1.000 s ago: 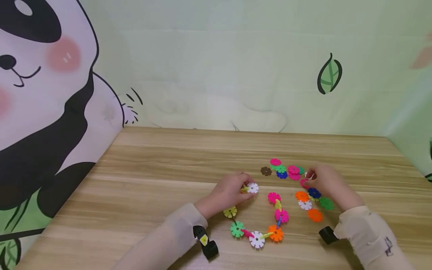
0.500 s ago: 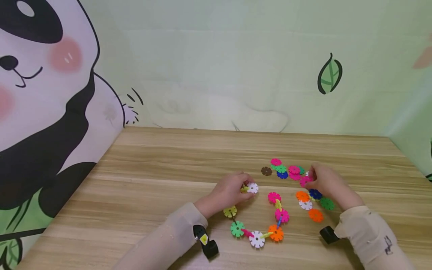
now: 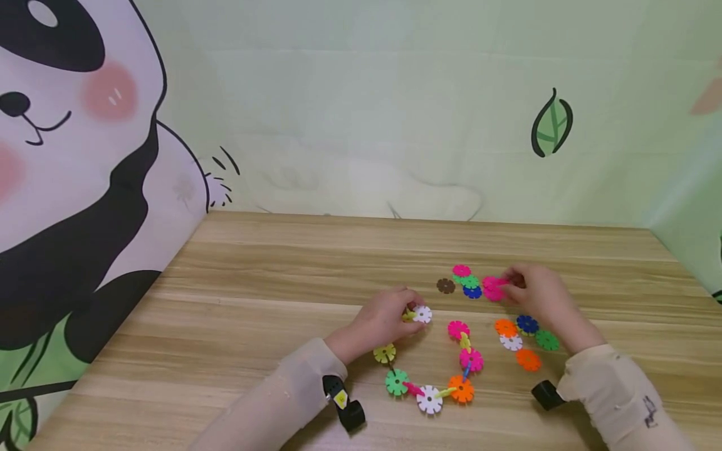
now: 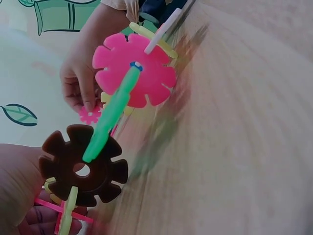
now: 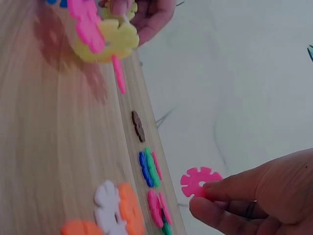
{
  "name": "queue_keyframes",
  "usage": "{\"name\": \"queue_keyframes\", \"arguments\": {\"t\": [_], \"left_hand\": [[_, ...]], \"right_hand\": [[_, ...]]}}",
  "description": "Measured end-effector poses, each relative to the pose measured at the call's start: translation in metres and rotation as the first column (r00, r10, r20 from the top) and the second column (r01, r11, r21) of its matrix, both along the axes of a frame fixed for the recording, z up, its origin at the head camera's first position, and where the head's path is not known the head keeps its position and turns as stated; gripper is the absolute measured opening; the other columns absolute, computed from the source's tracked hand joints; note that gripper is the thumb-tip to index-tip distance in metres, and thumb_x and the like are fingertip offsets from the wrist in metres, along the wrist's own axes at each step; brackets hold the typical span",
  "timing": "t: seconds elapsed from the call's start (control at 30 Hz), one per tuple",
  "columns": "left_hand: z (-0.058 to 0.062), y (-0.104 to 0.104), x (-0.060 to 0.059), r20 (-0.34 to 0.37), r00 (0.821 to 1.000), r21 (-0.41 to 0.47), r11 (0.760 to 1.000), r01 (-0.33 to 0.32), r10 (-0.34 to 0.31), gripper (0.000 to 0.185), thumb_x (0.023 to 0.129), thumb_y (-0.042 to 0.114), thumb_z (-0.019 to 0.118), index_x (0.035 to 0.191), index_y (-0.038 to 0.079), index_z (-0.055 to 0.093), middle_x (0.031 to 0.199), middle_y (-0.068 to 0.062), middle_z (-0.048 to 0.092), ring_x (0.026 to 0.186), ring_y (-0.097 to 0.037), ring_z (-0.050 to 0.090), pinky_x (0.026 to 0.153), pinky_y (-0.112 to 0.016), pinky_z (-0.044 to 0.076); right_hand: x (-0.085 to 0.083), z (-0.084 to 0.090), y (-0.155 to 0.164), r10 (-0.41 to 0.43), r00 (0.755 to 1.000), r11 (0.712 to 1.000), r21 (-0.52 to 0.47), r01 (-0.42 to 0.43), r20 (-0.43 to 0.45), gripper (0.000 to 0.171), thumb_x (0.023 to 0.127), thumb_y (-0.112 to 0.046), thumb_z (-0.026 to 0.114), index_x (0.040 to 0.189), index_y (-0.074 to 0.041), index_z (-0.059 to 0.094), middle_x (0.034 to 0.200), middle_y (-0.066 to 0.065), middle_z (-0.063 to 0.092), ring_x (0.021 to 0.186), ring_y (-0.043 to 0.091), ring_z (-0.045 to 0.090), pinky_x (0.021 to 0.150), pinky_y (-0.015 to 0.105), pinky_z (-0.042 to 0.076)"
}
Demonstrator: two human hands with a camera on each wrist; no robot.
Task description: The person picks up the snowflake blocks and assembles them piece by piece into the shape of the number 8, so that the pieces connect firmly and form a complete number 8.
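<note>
In the head view my left hand [image 3: 386, 318] holds the end of a chain of slotted plastic discs, with a white disc [image 3: 423, 314] at its fingertips. The chain curves toward me through a green disc [image 3: 397, 383] and an orange disc [image 3: 461, 389], ending at a pink disc [image 3: 458, 329]. A brown chain disc [image 4: 61, 147] is close to the left hand in the left wrist view. Between thumb and finger, my right hand [image 3: 538, 294] pinches a loose pink slotted disc [image 5: 195, 181], raised above the table in the right wrist view.
Loose discs lie at the back: a brown one [image 3: 445, 285], a blue one [image 3: 472, 292] and others overlapping. Nearer the right forearm are orange [image 3: 528, 359], white [image 3: 510, 342] and green [image 3: 547, 340] discs. A wall with a printed panda [image 3: 73, 156] borders the wooden table [image 3: 271, 282].
My right hand has lifted the pink disc from the loose discs and carried it a little left and farther back. The left hand and chain stay in place.
</note>
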State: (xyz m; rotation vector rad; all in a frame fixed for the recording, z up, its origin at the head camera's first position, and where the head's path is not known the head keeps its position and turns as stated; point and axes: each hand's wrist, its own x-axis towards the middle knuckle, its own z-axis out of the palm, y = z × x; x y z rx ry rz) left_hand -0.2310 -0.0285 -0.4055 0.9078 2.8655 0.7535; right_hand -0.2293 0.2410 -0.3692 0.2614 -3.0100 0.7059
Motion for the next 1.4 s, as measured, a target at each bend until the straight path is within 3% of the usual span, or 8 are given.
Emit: {"name": "queue_keyframes", "arguments": {"t": [0.33,0.47,0.93,1.13,1.4], "left_hand": [[-0.004,-0.002,-0.003,-0.011,1.0,0.01,1.0,0.015,-0.015,0.035,0.085,0.029,0.074,0.113,0.011,0.067,0.098,0.0,0.067,0.084,-0.01,0.059,0.075,-0.02,0.049],[-0.004,-0.002,-0.003,-0.016,1.0,0.01,1.0,0.022,-0.022,0.034,0.085,0.029,0.073,0.113,0.01,0.067,0.097,-0.001,0.067,0.083,-0.01,0.059,0.074,-0.02,0.049],[-0.002,-0.002,-0.003,-0.001,1.0,0.005,1.0,0.01,-0.01,0.033,0.085,0.029,0.074,0.112,0.012,0.067,0.094,0.001,0.064,0.078,-0.008,0.053,0.07,-0.018,0.046],[-0.001,-0.002,-0.003,0.01,1.0,0.008,1.0,0.009,-0.009,0.033,0.085,0.029,0.074,0.112,0.011,0.066,0.095,0.001,0.066,0.08,-0.009,0.055,0.072,-0.019,0.047],[0.0,-0.003,-0.002,0.036,0.999,-0.001,1.0,-0.007,0.007,0.033,0.084,0.03,0.074,0.11,0.011,0.065,0.097,0.0,0.067,0.081,-0.01,0.057,0.073,-0.021,0.048]], "right_hand": [[0.009,-0.003,-0.034,0.144,0.989,0.979,-0.14,-0.147,-0.033,0.004,0.091,-0.004,0.062,0.093,-0.001,0.063,0.074,0.005,0.063,0.066,0.013,0.056,0.058,0.021,0.048],[0.012,-0.007,-0.046,0.195,0.981,0.959,-0.204,-0.195,-0.02,0.003,0.09,-0.003,0.063,0.093,-0.002,0.063,0.078,0.007,0.066,0.068,0.013,0.059,0.059,0.02,0.049],[0.018,-0.012,-0.061,0.207,0.974,0.97,-0.109,-0.216,-0.09,0.008,0.086,-0.006,0.067,0.085,-0.008,0.06,0.078,0.001,0.067,0.072,0.011,0.059,0.066,0.027,0.053],[0.016,-0.014,-0.059,0.2,0.975,0.973,-0.099,-0.209,-0.094,0.007,0.087,-0.008,0.068,0.088,-0.008,0.061,0.077,0.001,0.066,0.071,0.01,0.058,0.066,0.025,0.052],[0.01,-0.019,-0.045,0.146,0.983,0.988,-0.033,-0.151,-0.114,0.01,0.089,-0.009,0.066,0.097,-0.005,0.066,0.084,0.004,0.069,0.076,0.016,0.062,0.069,0.033,0.053]]}}
